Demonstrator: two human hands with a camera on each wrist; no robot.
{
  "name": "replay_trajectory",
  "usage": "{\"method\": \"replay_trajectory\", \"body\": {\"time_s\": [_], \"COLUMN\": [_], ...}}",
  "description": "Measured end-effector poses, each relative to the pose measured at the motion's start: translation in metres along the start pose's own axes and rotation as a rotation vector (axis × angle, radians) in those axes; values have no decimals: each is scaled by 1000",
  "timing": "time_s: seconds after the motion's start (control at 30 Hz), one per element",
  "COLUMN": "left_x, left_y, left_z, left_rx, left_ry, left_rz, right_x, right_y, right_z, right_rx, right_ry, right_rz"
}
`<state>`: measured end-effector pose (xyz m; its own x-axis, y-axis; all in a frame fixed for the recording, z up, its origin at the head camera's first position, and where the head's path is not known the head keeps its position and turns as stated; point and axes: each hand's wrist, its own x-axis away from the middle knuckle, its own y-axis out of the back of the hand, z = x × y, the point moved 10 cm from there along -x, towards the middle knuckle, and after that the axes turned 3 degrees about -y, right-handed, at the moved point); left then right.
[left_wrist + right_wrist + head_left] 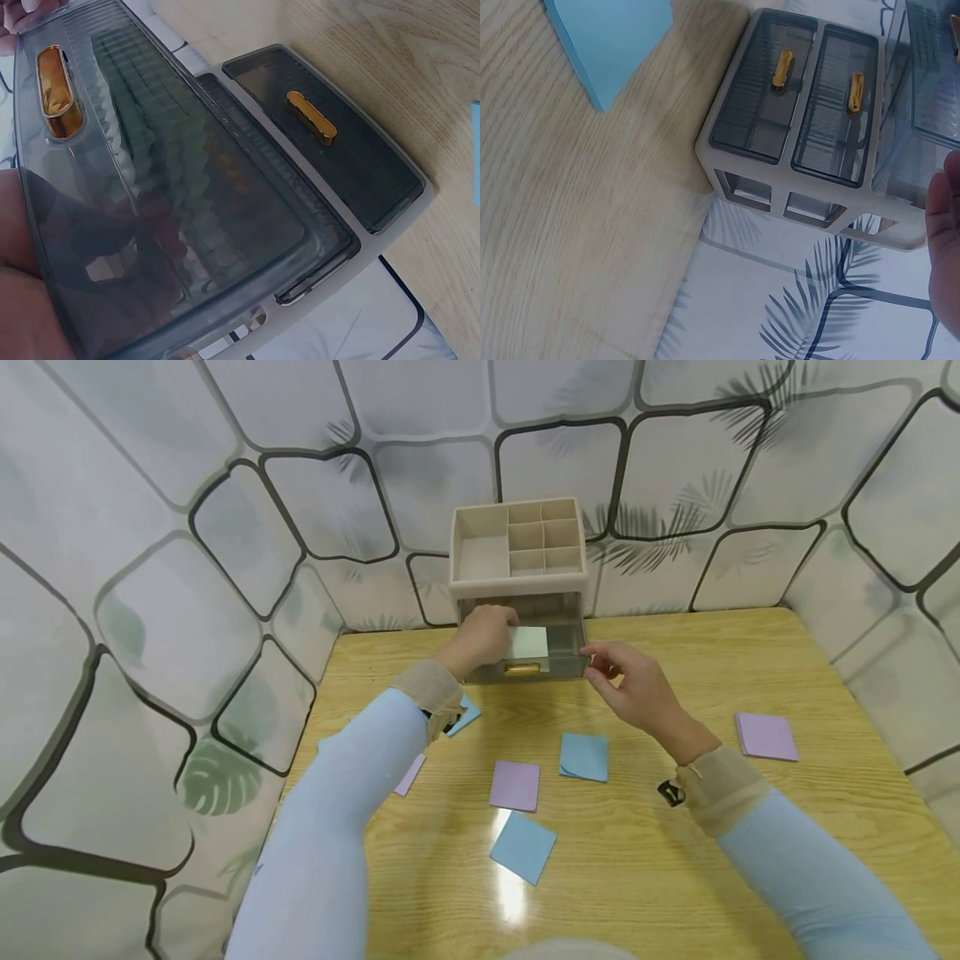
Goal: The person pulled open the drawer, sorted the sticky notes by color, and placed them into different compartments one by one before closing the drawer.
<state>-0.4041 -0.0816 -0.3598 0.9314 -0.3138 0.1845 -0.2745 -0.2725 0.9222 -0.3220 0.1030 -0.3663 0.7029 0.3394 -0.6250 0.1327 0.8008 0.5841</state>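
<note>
A beige desktop organizer stands at the back of the table with its upper drawer pulled out. The drawer is smoky and see-through, with a gold handle. My left hand reaches into it from the left, beside a pale green sticky-note pad. Its fingertips are largely hidden, and whether they grip the pad is unclear. My right hand pinches the drawer's front right corner between thumb and forefinger. In the right wrist view only part of the right hand shows, beside the drawer.
Blue pads and purple pads lie scattered over the wooden table. Another purple pad lies far right. Lower drawers of the organizer are closed. Patterned fabric hangs behind and at both sides.
</note>
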Motion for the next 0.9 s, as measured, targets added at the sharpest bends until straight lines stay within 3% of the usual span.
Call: {"method": "replay_trajectory", "body": {"time_s": [0.57,0.77,0.9], "left_x": [1,3,6], "left_y": [-7,-5,-2], "left_z": [3,0,-2], "left_rx": [-23,-66,-87], "left_ry": [8,-14,-35], "left_rz": [80,71,33], "right_x": [2,3,4], "right_y": [-2,-3,-3], "right_z": [-1,1,-1], "right_rx": [18,21,25], "right_ry": [-6,-4,-7], "right_rz": [6,7,8]}}
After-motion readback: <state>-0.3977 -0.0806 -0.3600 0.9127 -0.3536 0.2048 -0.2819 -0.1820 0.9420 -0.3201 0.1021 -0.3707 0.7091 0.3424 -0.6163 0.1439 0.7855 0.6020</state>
